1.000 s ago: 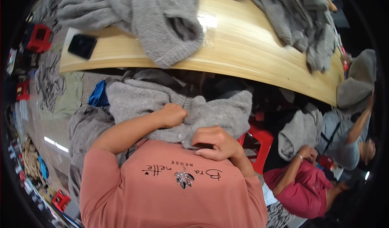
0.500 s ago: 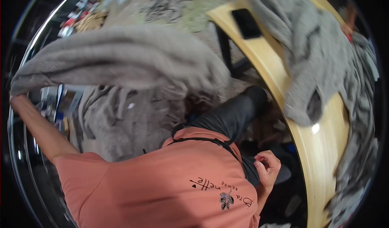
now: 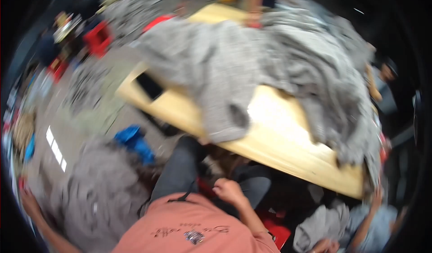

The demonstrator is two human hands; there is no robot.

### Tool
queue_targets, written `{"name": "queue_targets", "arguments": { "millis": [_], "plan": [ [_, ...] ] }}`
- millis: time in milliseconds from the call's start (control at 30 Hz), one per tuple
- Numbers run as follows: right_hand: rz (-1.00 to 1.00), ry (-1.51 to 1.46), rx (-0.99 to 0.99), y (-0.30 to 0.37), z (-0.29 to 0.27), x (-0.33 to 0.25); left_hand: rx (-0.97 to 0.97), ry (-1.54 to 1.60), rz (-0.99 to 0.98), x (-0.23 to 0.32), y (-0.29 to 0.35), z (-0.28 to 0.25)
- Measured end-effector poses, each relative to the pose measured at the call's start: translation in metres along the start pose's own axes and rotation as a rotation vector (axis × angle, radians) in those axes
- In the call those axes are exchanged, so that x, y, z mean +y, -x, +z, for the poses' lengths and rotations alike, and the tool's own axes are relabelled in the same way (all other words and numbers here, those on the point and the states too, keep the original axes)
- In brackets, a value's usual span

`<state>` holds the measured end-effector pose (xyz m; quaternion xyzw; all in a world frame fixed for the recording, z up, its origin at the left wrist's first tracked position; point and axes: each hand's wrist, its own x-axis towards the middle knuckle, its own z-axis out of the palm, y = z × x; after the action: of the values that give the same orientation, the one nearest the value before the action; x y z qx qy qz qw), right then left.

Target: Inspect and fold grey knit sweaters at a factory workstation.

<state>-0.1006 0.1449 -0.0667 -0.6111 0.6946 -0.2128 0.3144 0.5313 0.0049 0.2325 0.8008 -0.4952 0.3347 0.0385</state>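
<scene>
My left hand (image 3: 29, 200) is stretched out low at the left edge, beside a heap of fuzzy grey garments (image 3: 96, 194); its fingers are smeared, so their grip is unclear. My right hand (image 3: 227, 190) hovers over my lap, just below the table edge, its fingers curled in with nothing visible in them. In front of me a grey knitted garment (image 3: 225, 73) lies across the pale wooden table (image 3: 279, 131), an open sleeve end hanging toward me. A dark phone (image 3: 149, 85) rests on the table's left corner.
More grey garments (image 3: 310, 59) cover the table's right side. At the lower right, a co-worker's hands (image 3: 326, 246) are at a grey garment (image 3: 321, 226). Another person (image 3: 384, 75) is beyond. A blue cloth (image 3: 135, 143) and red crates (image 3: 97, 38) are on the floor.
The grey garment that my left hand held up is no longer seen in it; that hand has dropped lower. The view has swung right, showing more of the table and co-workers.
</scene>
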Motion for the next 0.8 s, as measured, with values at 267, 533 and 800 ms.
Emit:
{"name": "queue_targets", "arguments": {
  "millis": [267, 533, 800],
  "plan": [
    [0.162, 0.187, -0.001, 0.047, 0.012, 0.013, -0.487, 1.371, 0.838, 0.358, 0.047, -0.111],
    [0.242, 0.113, 0.066, 0.061, 0.029, 0.009, -0.122, 2.126, 1.111, 0.510, 0.055, -0.359],
    [0.244, 0.048, 0.206, 0.073, 0.020, 0.021, -0.228, 1.059, 1.836, 0.575, 0.199, -0.217]
  ]
}}
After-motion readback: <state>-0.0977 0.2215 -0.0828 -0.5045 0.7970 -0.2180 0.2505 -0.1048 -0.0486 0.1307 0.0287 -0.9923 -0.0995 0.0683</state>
